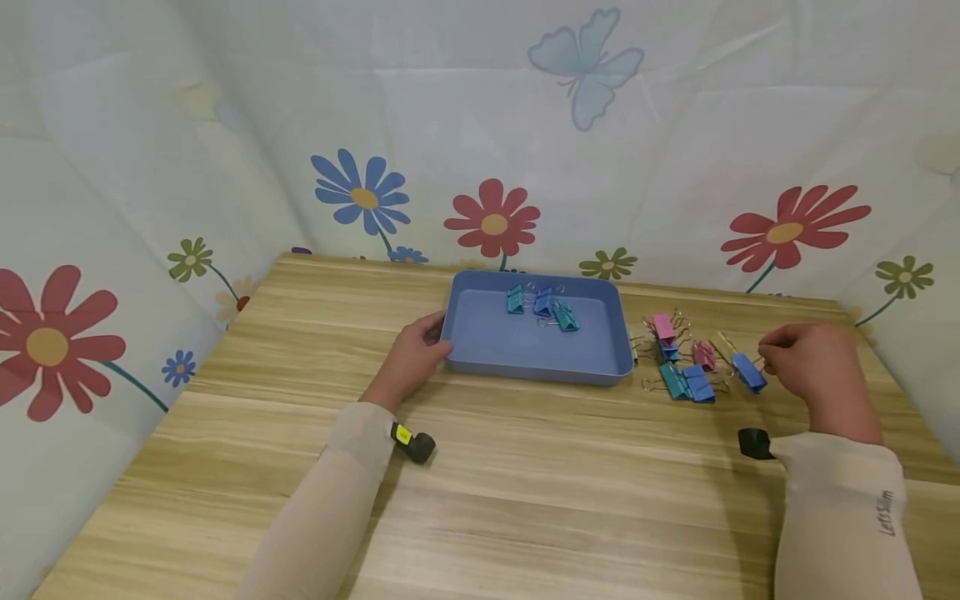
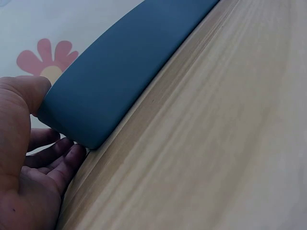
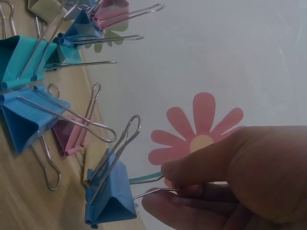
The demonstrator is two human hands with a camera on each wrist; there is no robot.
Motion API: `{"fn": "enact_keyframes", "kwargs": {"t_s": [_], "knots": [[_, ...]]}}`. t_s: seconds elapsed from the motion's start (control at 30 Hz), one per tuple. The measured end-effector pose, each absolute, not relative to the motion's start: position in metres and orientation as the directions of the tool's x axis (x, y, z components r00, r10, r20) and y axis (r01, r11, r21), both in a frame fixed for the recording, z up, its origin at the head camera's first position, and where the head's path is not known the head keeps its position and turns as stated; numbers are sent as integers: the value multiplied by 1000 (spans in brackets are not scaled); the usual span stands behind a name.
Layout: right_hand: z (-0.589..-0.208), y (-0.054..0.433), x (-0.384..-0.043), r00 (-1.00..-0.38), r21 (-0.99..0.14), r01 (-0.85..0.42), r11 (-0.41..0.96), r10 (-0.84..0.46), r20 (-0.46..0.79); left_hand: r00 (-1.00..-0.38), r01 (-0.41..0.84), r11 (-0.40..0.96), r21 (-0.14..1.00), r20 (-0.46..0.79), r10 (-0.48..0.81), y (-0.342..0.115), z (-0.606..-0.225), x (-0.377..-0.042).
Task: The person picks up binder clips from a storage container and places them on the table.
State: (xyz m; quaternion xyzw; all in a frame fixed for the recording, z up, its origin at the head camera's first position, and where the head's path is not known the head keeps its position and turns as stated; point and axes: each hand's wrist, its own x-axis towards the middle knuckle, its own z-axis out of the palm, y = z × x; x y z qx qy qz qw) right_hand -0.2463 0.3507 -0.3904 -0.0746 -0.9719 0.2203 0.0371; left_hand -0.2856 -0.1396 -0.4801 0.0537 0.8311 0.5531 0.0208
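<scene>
My right hand (image 1: 813, 367) pinches a wire handle of a blue binder clip (image 1: 748, 372) between thumb and fingers. The clip's blue body (image 3: 111, 194) and its other raised handle show in the right wrist view. My left hand (image 1: 412, 358) holds the left end of a blue tray (image 1: 487, 343), thumb at the rim and fingers against the outer side (image 2: 120, 72). Inside the tray lie a teal clip (image 1: 514, 300), a blue clip (image 1: 543, 301) and a second teal clip (image 1: 566, 317).
Between tray and right hand sits a pile of binder clips: pink (image 1: 663, 327), teal (image 1: 673, 380), blue (image 1: 699, 384), dark pink (image 1: 703, 356) and pale yellow (image 1: 723, 344). The wooden table (image 1: 555, 483) meets a flower-printed curtain (image 1: 420, 108) at the back and sides.
</scene>
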Motion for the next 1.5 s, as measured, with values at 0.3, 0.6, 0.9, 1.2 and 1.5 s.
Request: {"fn": "enact_keyframes", "kwargs": {"t_s": [0.3, 0.6, 0.9, 1.2, 1.5], "knots": [[-394, 354, -247, -989, -418, 141, 898, 147, -18, -994, 64, 380, 923, 23, 111, -140, -479, -286], [-394, 356, -246, -991, -405, 134, 904, 130, -37, -994, 63, 372, 926, 25, 106, -140, -479, -286], [-396, 358, -247, -991, -380, 131, 916, 123, -47, -994, 54, 379, 924, 14, 106, -139, -477, -285], [-395, 357, -246, -987, -385, 160, 909, 146, -64, -994, 52, 375, 926, 12, 108, -139, -476, -283], [-395, 356, -246, -988, -383, 156, 910, 143, -62, -994, 50, 383, 922, 10, 105, -139, -476, -284]]}}
